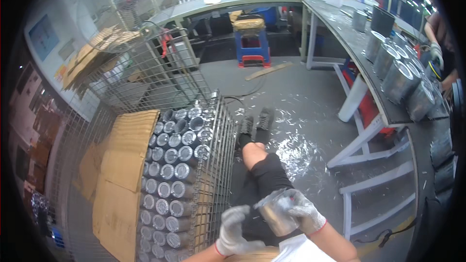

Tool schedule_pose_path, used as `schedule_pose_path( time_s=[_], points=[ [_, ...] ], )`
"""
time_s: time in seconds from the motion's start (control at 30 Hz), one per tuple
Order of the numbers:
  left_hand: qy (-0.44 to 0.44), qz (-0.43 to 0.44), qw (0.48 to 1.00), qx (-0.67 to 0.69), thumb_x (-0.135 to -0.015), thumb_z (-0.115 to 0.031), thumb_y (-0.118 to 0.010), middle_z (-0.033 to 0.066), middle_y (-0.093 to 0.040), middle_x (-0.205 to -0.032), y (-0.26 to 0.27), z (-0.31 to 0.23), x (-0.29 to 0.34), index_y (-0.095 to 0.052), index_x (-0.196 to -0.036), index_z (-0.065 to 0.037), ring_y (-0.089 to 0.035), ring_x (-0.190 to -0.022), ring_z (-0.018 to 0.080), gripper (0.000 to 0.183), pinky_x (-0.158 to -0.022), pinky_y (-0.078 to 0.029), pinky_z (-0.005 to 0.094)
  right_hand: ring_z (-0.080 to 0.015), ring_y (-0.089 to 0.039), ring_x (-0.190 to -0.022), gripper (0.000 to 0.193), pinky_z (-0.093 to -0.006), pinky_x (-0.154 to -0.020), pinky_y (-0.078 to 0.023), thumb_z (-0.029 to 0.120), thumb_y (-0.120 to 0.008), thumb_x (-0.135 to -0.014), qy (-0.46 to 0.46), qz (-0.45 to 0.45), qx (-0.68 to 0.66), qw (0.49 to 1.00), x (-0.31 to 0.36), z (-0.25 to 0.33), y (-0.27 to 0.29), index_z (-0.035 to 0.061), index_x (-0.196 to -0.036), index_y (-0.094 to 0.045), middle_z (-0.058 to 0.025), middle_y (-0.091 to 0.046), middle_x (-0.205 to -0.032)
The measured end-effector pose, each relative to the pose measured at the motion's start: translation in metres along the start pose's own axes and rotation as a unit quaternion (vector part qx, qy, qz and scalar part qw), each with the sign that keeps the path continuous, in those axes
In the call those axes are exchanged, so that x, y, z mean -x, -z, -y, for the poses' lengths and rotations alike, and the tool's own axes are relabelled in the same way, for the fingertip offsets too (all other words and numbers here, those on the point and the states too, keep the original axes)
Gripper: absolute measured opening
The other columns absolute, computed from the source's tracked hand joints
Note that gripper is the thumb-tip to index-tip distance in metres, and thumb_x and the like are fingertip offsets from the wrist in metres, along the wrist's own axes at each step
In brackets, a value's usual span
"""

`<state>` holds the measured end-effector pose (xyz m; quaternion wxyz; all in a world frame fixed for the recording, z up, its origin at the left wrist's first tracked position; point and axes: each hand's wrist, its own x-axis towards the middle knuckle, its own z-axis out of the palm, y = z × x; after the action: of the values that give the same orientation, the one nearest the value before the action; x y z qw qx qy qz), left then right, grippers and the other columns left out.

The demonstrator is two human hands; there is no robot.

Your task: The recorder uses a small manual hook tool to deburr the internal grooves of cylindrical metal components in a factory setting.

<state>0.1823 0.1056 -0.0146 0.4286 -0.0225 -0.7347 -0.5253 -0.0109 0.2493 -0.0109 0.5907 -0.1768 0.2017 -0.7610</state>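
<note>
My right hand (306, 212) holds a blurred metal can (278, 217), seemingly hollow; my gloved left hand (234, 230) stands wide beside it, near a wire cage (219, 153).

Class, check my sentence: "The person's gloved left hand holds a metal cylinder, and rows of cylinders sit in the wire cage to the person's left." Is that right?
Not quite: the hand is wrong. The head view shows the gloved right hand holding the metal cylinder. Rows of cylinders do sit in the wire cage to the person's left.
</note>
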Motion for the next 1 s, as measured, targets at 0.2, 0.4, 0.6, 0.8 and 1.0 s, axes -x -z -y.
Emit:
schedule_pose_path(
  time_s=[0.2,0.4,0.6,0.8,1.0],
  points=[
    [0.336,0.202,0.874,0.288,-0.081,-0.031,-0.084,0.0230,-0.039,-0.156,0.007,0.001,-0.034,-0.036,-0.152,0.001,-0.039,-0.145,0.0367,0.092,-0.118,-0.034,0.0475,-0.0170,-0.067,-0.100,0.066,-0.0287,-0.080,-0.057,0.024,-0.075,-0.089,-0.218,-0.170,0.100,0.956,0.040,0.005,-0.048,0.0003,-0.143,-0.046,-0.0117,-0.063,-0.121],
    [0.532,-0.067,0.689,0.488,-0.082,-0.038,-0.076,0.0231,-0.047,-0.149,0.007,-0.016,-0.014,-0.040,-0.151,-0.013,-0.048,-0.138,0.0424,0.082,-0.118,-0.037,0.0561,-0.0210,-0.057,-0.120,0.068,-0.0349,-0.107,-0.044,0.011,-0.069,-0.093,0.086,-0.219,0.513,0.825,0.035,-0.007,-0.078,-0.0060,-0.147,-0.033,-0.0156,-0.054,-0.135],
    [0.523,-0.181,0.603,0.575,-0.073,-0.045,-0.078,0.0278,-0.047,-0.147,0.022,-0.030,0.013,-0.040,-0.149,-0.001,-0.054,-0.131,0.0453,0.096,-0.110,-0.048,0.0603,-0.0258,-0.068,-0.112,0.018,-0.0374,-0.102,-0.054,-0.006,-0.061,-0.096,0.122,-0.243,0.423,0.864,0.040,0.013,-0.097,-0.0055,-0.113,-0.060,-0.0190,-0.068,-0.124],
    [0.413,-0.201,0.631,0.625,-0.075,-0.045,-0.078,0.0271,-0.061,-0.129,0.042,-0.032,0.010,-0.049,-0.134,0.000,-0.063,-0.120,0.0424,0.080,-0.102,-0.055,0.0571,-0.0306,-0.069,-0.101,0.047,-0.0453,-0.086,-0.060,0.041,-0.062,-0.102,0.088,-0.218,0.287,0.929,0.063,-0.005,-0.074,-0.0034,-0.116,-0.066,-0.0172,-0.071,-0.107],
    [0.437,-0.235,0.689,0.528,-0.065,-0.034,-0.090,0.0173,-0.055,-0.135,0.049,-0.033,0.031,-0.053,-0.131,-0.012,-0.058,-0.126,0.0351,0.079,-0.107,-0.053,0.0535,-0.0358,-0.069,-0.103,0.045,-0.0481,-0.088,-0.058,0.046,-0.067,-0.097,0.054,-0.252,0.301,0.918,0.086,-0.013,-0.064,0.0017,-0.105,-0.073,-0.0190,-0.072,-0.107]
  ],
)
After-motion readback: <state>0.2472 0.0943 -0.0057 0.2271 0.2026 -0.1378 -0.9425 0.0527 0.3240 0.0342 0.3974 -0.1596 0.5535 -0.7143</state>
